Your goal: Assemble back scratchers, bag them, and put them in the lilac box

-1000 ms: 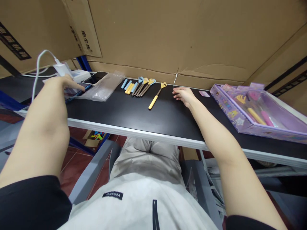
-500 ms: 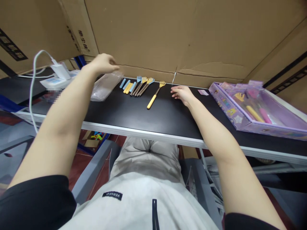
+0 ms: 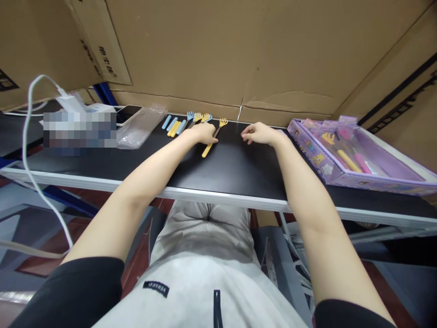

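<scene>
My left hand (image 3: 204, 133) is at a yellow back scratcher (image 3: 208, 151) with a small claw head and a brown shaft, its fingers closed about the shaft where it meets the handle. The scratcher lies slanted on the black tabletop (image 3: 225, 171). Beside and partly behind this hand are several more blue and yellow claw heads (image 3: 198, 117) on brown shafts. Left of them is a row of loose blue and yellow handles (image 3: 173, 127). My right hand (image 3: 257, 134) hovers over the table with fingers loosely bent and apart, holding nothing.
A purple display box (image 3: 327, 166) with a yellow and a pink scratcher inside stands at the right. To the left lie a clear plastic bag (image 3: 139, 127), a phone (image 3: 128, 115) and a white charger with its cable (image 3: 70, 102). A cardboard wall (image 3: 205, 54) closes off the back.
My left hand has come from above the plastic bag rightward and down to the yellow back scratcher. My right hand's fingers have curled a little. The camera view has shifted slightly.
</scene>
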Demonstrator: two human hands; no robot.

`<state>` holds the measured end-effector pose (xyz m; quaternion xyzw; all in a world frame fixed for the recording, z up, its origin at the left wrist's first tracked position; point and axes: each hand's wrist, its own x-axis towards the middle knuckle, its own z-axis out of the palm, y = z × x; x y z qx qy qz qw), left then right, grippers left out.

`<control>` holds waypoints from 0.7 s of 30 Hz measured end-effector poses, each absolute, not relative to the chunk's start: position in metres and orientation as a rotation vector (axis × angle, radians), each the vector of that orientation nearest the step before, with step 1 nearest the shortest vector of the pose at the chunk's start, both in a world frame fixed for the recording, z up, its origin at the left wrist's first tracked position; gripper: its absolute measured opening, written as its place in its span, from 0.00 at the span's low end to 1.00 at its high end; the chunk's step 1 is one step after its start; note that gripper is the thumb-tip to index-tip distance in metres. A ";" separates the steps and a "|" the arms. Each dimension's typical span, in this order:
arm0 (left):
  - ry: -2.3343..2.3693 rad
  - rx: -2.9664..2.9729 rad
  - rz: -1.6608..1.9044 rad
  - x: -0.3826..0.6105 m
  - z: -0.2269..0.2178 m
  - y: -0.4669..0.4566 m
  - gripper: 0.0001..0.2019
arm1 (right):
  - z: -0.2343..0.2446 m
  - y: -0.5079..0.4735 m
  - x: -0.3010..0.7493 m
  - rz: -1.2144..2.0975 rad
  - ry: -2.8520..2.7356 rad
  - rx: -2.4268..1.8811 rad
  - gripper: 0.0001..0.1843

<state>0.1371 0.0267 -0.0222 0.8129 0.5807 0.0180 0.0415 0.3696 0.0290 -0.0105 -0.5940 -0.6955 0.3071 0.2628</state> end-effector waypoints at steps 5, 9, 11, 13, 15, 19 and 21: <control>1.797 2.509 0.098 0.133 -0.034 0.021 0.21 | 0.011 0.043 0.387 0.783 -1.768 -1.788 0.13; 1.872 2.449 0.179 0.141 -0.040 0.020 0.23 | 0.014 0.060 0.393 0.683 -1.814 -1.897 0.08; 1.904 2.415 0.215 0.149 -0.041 0.022 0.24 | 0.015 0.065 0.391 0.606 -2.006 -1.960 0.05; 1.927 2.383 0.225 0.157 -0.041 0.025 0.24 | 0.015 0.067 0.385 0.534 -2.194 -2.002 0.08; 1.939 2.359 0.218 0.165 -0.040 0.029 0.25 | 0.016 0.067 0.377 0.469 -2.303 -2.013 0.13; 1.945 2.343 0.222 0.181 -0.037 0.035 0.26 | 0.013 0.065 0.360 0.432 -2.393 -1.982 0.14; 1.948 2.326 0.235 0.188 -0.036 0.036 0.27 | 0.010 0.062 0.353 0.369 -2.439 -1.962 0.13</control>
